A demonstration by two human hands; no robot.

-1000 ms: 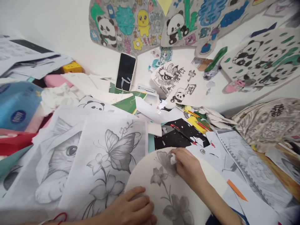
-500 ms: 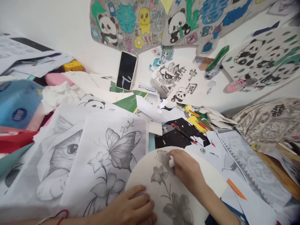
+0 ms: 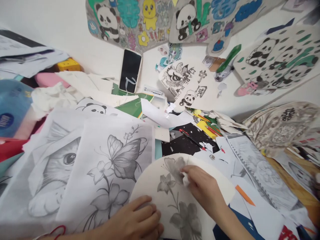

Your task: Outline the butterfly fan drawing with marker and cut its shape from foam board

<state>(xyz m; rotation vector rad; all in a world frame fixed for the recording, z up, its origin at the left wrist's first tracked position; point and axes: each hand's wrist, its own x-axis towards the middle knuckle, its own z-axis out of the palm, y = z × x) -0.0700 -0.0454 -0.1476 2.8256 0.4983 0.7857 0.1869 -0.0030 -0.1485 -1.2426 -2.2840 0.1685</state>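
Note:
A round off-white panel (image 3: 147,176) lies in front of me, bearing a grey drawing of flowers and a butterfly (image 3: 172,165). My right hand (image 3: 202,186) pinches a small white wad of tissue (image 3: 185,180) against the shaded wing near the panel's top. Across the lower left of the panel rests my left hand (image 3: 140,218), fingers loosely bent and lying on the surface, holding nothing. Beside it on the left is a printed sheet (image 3: 82,186) with a similar butterfly and flowers in sharper detail.
A cat print (image 3: 47,193) lies farther left, near crumpled tissue (image 3: 53,100) and a blue tissue pack (image 3: 15,106). A phone (image 3: 130,70) leans against the wall. Right of the panel are a spiral sketchbook (image 3: 265,173), an orange strip (image 3: 245,195) and a red pen (image 3: 191,138).
The view has shifted slightly, so most things sit a little farther left. My right hand and the tissue have moved slightly down along the wing; the left hand keeps its place on the panel.

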